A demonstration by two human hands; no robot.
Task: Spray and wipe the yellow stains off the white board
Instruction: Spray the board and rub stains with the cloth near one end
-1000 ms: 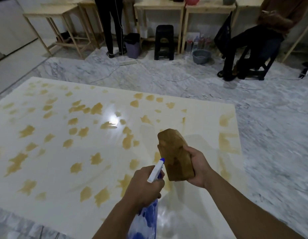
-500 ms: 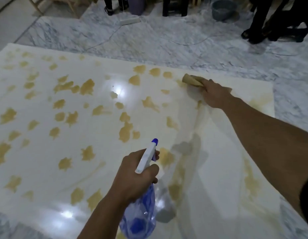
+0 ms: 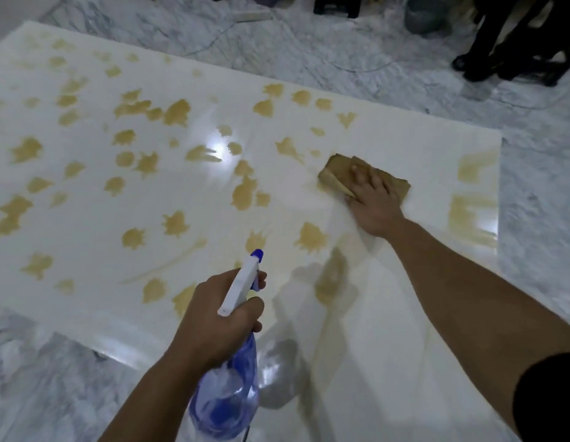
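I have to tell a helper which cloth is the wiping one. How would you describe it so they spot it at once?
Start at the white board on the marble floor and look toward its far right part. There the right hand presses flat on a folded cloth. It is the only raised, tan-brown thing among flat yellow stains.

Single head cam, wide-angle, looking forward and steeply down from above the white board's (image 3: 86, 224) near edge. Close range; far edge and marble floor (image 3: 309, 49) fill frame top.

Glossy white board (image 3: 405, 314), cloth rag (image 3: 338, 173), translucent plastic spray bottle (image 3: 226, 400), marble floor (image 3: 309, 52).
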